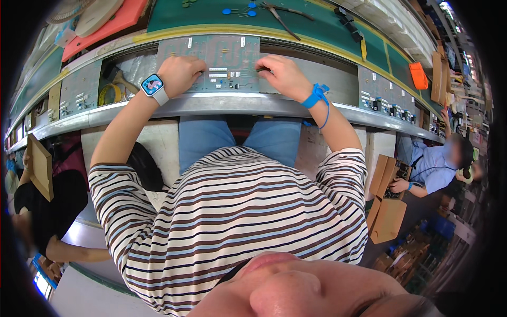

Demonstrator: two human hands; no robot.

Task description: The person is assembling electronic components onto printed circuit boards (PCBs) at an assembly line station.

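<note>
A wide circuit board (232, 50) with white connectors and small parts lies across the rails of the bench line in front of me. Over its left half is my left hand (181, 75), fingers curled and fingertips together; what they hold, if anything, is too small to make out. My right hand (281, 77) is at the board's right edge, with thumb and fingers closed around something small and dark. A watch (153, 86) sits on my left wrist. On the right wrist is a blue strap (316, 96) with a thin cord.
Pliers (285, 20), blue disc-shaped parts (227, 11) and black blocks (348, 24) lie on the green shelf behind the board. More boards sit left (79, 90) and right (388, 92). A tape roll (110, 94) lies left. Co-workers sit either side; the right one handles a carton (384, 177).
</note>
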